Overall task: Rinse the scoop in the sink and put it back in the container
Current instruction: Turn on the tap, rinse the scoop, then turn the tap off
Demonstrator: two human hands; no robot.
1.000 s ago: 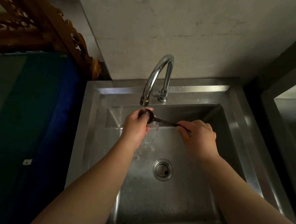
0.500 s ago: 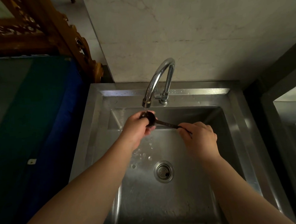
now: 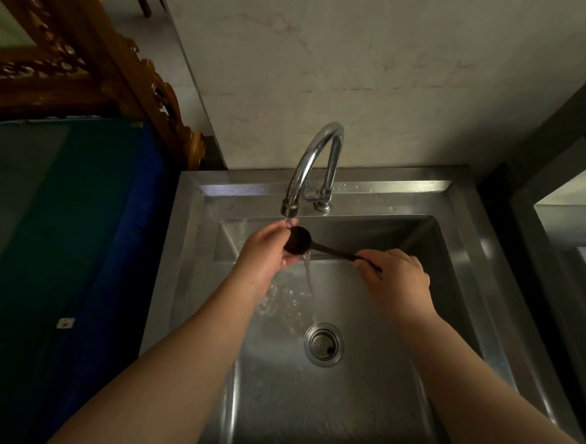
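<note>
A dark, long-handled scoop (image 3: 300, 240) is held over the steel sink (image 3: 196, 234), its round bowl right under the spout of the curved chrome tap (image 3: 310, 159). Water runs from the spout over the bowl and falls in a thin stream into the basin. My left hand (image 3: 268, 254) cups the scoop's bowl from the left, fingers touching it. My right hand (image 3: 396, 279) pinches the end of the handle. No container is in view.
A round drain strainer (image 3: 324, 344) sits in the wet basin floor. A dark blue-green surface (image 3: 62, 236) lies to the left of the sink, with carved wooden furniture (image 3: 104, 72) behind it. A pale wall stands behind the tap; another steel surface (image 3: 583, 272) borders the right.
The water stream has grown stronger and now pours off the scoop's bowl. My left fingers have opened a little around the bowl, showing more of it. My right hand stays on the handle.
</note>
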